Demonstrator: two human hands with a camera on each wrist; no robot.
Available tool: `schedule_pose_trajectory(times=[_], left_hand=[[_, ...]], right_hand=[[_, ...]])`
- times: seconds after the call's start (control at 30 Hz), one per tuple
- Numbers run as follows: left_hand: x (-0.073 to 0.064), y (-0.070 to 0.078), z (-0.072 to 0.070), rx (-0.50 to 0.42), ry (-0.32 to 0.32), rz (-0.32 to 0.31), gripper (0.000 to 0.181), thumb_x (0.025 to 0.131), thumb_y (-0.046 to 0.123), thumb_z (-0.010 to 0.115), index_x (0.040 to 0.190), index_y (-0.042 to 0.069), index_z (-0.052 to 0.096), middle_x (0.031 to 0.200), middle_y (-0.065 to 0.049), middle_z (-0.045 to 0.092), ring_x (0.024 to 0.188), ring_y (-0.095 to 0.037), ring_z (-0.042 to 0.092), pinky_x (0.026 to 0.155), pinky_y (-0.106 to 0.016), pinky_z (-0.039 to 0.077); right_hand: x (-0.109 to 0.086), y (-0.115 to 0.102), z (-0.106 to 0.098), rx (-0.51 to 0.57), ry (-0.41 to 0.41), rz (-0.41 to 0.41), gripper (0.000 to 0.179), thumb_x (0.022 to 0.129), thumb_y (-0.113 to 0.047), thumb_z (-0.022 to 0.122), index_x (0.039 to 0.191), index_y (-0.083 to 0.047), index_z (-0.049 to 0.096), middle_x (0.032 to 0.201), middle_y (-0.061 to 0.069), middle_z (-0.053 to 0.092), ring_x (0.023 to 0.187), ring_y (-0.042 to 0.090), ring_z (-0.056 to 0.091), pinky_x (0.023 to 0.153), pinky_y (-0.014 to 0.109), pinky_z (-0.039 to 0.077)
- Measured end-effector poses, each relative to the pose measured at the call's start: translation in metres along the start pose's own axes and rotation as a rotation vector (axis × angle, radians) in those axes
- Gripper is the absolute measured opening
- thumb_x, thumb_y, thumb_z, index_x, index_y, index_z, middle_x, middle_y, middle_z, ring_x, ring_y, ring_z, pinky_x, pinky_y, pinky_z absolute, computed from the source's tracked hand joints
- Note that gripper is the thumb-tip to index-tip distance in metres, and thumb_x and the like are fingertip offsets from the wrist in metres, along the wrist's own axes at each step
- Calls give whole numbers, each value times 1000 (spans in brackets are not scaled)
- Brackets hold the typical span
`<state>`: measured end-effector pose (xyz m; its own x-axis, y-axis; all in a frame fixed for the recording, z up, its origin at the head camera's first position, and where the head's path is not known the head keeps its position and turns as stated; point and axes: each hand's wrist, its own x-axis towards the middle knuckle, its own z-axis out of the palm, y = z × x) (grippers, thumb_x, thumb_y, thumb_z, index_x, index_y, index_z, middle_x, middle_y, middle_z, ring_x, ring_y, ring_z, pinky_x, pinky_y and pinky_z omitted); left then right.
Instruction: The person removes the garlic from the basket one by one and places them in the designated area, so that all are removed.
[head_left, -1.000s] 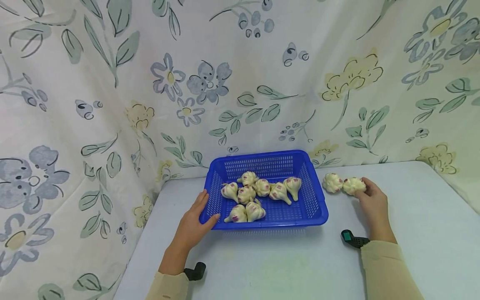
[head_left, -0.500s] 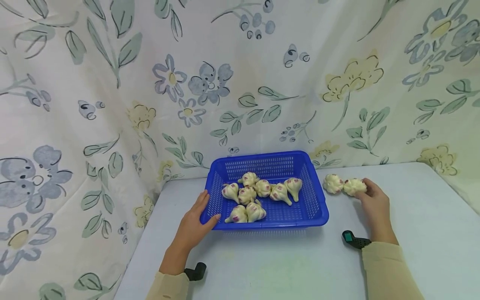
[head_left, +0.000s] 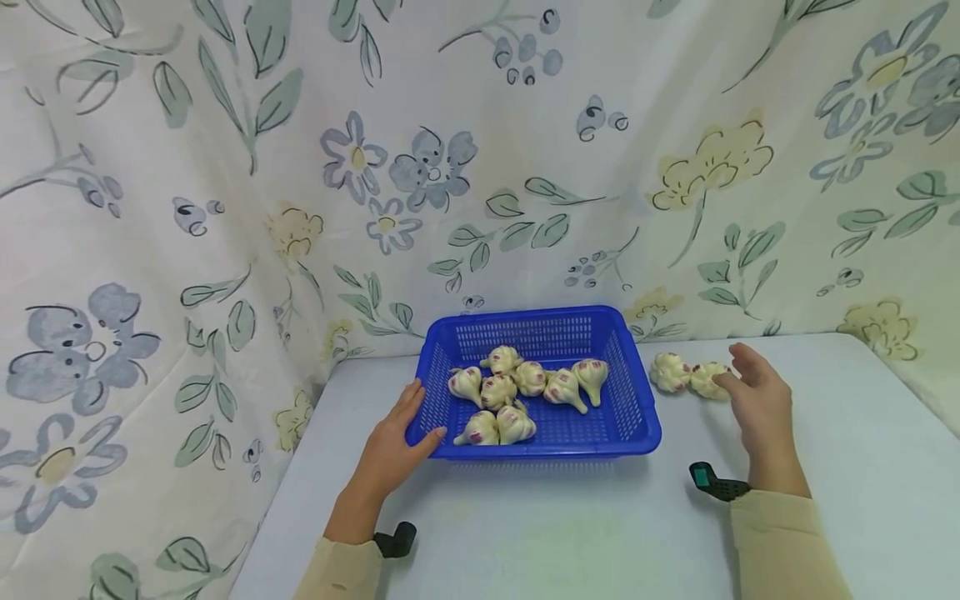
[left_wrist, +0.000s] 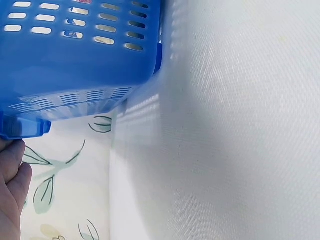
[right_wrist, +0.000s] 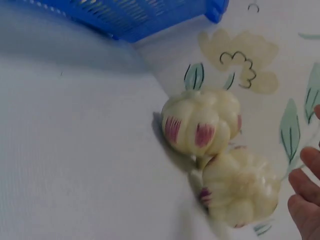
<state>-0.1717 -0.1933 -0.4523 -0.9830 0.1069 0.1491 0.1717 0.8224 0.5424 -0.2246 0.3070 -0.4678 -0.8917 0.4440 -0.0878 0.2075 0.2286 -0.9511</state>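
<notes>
A blue plastic basket [head_left: 536, 451] holds several garlic bulbs [head_left: 516, 424] with purple streaks. My left hand [head_left: 393, 442] rests at its front left corner, fingers extended along the left side and thumb at the front rim. In the left wrist view, the fingers [left_wrist: 20, 182] show right by the basket rim. To the right of the basket, two more garlic bulbs lie side by side on the table, a left one [head_left: 670, 372] and a right one [head_left: 708, 381]. Beside the right one is my right hand [head_left: 765, 408], fingers apart and holding nothing.
The white table [head_left: 555, 533] reaches back to a floral cloth [head_left: 480, 167] that hangs behind and along the left side. A black wrist camera [head_left: 716, 483] sits on the right wrist and another [head_left: 396, 540] on the left.
My right hand has let go of the right garlic bulb and drawn back slightly to the right, its fingers spreading. The left hand stays at the basket. The head view has shifted slightly.
</notes>
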Motion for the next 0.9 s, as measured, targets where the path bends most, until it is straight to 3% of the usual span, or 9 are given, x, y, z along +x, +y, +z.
schedule_pose_trajectory(times=[0.13, 0.23, 0.47, 0.57, 0.7, 0.9], left_hand=[[1, -1, 1, 2, -9, -7, 84, 90, 57, 62, 155, 16, 30, 164, 5, 21, 151, -24, 22, 116, -52, 28], [0, -1, 2, 1, -11, -11, 84, 89, 58, 62, 156, 16, 30, 164, 4, 21, 151, -23, 22, 116, -52, 28], [1, -3, 0, 6, -5, -5, 83, 89, 56, 63, 155, 16, 31, 164, 6, 20, 151, -22, 22, 117, -51, 27], [1, -3, 0, 9, -5, -4, 83, 89, 56, 63, 155, 16, 31, 164, 7, 20, 151, -22, 22, 117, -50, 27], [0, -4, 0, 0, -8, -5, 84, 89, 56, 63, 155, 16, 31, 164, 6, 21, 151, -23, 22, 117, -51, 27], [0, -4, -1, -4, -16, -3, 85, 89, 59, 61, 155, 16, 30, 164, 7, 20, 151, -23, 21, 117, -51, 27]], right_hand=[[-17, -23, 11, -13, 4, -126, 59, 98, -22, 56, 153, -24, 36, 158, 5, 36, 147, 30, 32, 115, 50, 34], [-35, -41, 27, -17, -37, -261, 57, 97, -20, 58, 151, -20, 41, 154, 6, 43, 143, 28, 39, 115, 46, 35], [-77, -73, 78, 29, -313, -569, 55, 93, -6, 64, 146, -9, 47, 146, 10, 52, 137, 29, 46, 114, 40, 35], [-92, -79, 104, 32, -441, -617, 55, 93, -7, 65, 145, -10, 47, 145, 9, 53, 137, 29, 47, 114, 44, 35], [-105, -82, 138, -9, -577, -615, 56, 93, -11, 65, 146, -13, 47, 146, 7, 53, 136, 29, 48, 113, 50, 38], [-110, -82, 166, -154, -631, -636, 58, 92, -15, 69, 146, -11, 47, 144, 9, 54, 133, 30, 51, 108, 50, 44]])
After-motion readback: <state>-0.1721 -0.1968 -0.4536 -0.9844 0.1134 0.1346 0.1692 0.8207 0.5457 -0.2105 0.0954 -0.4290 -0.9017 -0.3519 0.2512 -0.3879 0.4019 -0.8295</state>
